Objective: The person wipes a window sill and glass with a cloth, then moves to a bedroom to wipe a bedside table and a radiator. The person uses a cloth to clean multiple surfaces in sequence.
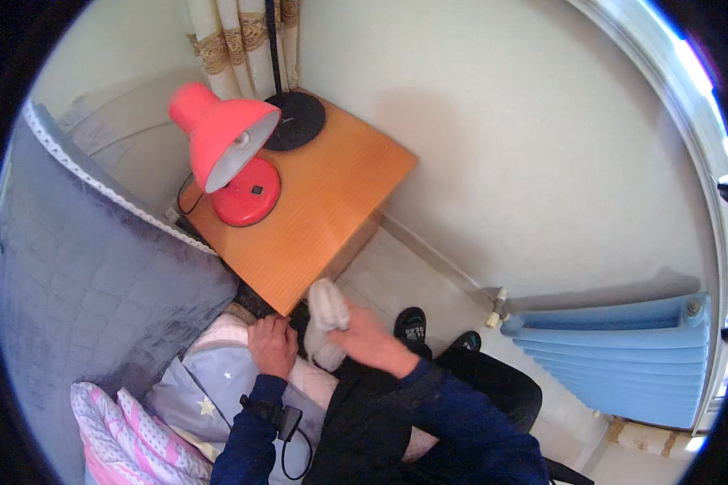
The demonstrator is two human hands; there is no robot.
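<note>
My right hand [373, 339] grips a light beige fuzzy cloth item [326, 318], folded or bundled, beside the near corner of the wooden nightstand [321, 212]. What exactly the item is cannot be told. To its left, my left hand [273, 344] rests with bent fingers on the pale pink bedding [224, 333] at the bed's edge, just below the nightstand's corner. Its fingertips are partly hidden, and whether it holds any cloth does not show.
A red desk lamp [246, 194] and a black round stand base [297, 121] stand on the nightstand. The grey padded headboard [109, 260] rises at left. A blue radiator [619, 357] is at right. Black shoes [411, 325] are on the tiled floor.
</note>
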